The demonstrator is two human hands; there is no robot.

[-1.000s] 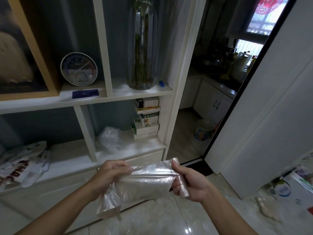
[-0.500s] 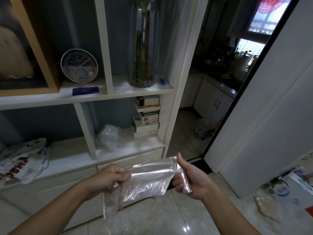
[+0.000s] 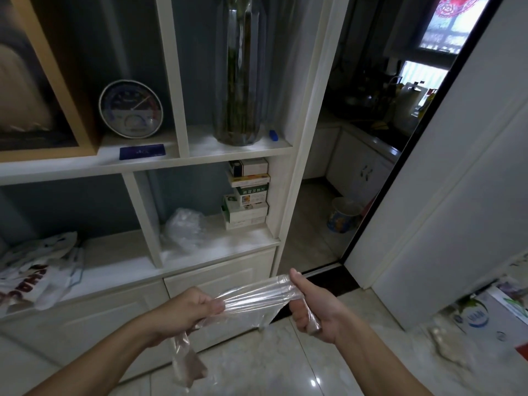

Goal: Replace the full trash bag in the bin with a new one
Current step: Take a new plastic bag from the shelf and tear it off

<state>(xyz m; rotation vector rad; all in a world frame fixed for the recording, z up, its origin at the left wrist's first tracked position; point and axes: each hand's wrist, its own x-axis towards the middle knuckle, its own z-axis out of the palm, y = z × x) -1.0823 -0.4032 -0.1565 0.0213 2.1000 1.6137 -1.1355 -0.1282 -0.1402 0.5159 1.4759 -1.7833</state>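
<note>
Stretching clear bag (image 3: 257,295) taut between left hand (image 3: 190,310) and right hand (image 3: 311,307)

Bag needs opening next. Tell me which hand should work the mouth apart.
Probably left. The left hand pinches the clear bag by loose film; the right hand is fisted round the bunched end, anchoring it.

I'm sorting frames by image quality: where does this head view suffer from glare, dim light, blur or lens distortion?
Head view: the kitchen window is blown out while the kitchen beneath stays dim; a small glare spot sits on the glossy floor tile; the carton at the right edge is smeared; wide-angle distortion bows the shelf upright. The clear bag between both hands is sharp enough to read.
</note>
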